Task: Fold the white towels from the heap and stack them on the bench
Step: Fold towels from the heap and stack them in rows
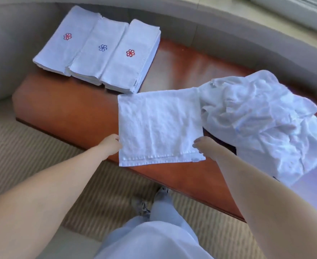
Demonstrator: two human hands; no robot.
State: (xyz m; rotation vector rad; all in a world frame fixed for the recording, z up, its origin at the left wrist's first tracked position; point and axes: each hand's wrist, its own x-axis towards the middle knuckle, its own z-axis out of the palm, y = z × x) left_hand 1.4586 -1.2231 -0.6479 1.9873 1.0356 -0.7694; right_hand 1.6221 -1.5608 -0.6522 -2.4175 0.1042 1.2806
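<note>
1. One towel [160, 126] is held spread over the table [69, 105], just left of the heap [262, 116], its far right corner touching the heap.
2. Its near edge is pinched by the left hand [111, 144] and the right hand [203, 145], held apart and equally near.
3. Three folded stacks [99, 51] are counted, far left of the heap.

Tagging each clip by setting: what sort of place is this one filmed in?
Probably a hotel or spa lounge, though it could be a home: a polished wooden bench against a curved grey upholstered sofa, and stacks of monogrammed white towels.
</note>
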